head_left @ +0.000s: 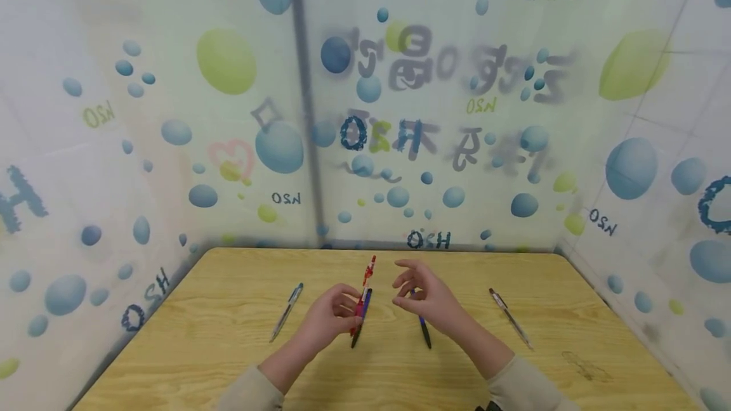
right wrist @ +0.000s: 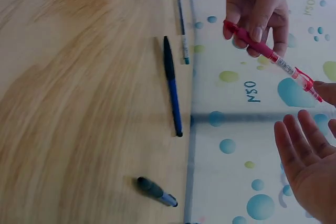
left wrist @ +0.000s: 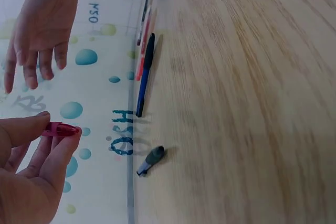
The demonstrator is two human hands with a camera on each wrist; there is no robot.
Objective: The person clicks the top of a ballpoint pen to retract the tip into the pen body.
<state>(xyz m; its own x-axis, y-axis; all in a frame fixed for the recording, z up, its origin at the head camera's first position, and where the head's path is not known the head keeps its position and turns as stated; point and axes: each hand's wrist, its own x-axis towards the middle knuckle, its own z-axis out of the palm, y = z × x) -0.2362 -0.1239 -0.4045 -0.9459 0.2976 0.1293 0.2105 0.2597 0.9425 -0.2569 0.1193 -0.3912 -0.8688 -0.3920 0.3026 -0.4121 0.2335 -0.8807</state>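
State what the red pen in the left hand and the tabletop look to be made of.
Red pen: apparently plastic, glossy and partly see-through, with a clear section near one end. Tabletop: light wood or wood-look laminate, matte, with visible grain lines; which of the two is unclear.

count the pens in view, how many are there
5: a red pen held in the left hand, a blue-black pen below it, another under the right hand, one far left, one far right.

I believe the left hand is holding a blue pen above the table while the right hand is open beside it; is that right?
Not quite: the pen gripped by the left hand is red, not blue, as the right wrist view shows plainly. The blue pen lies on the table. The rest stands: the right hand is open beside it, holding nothing.
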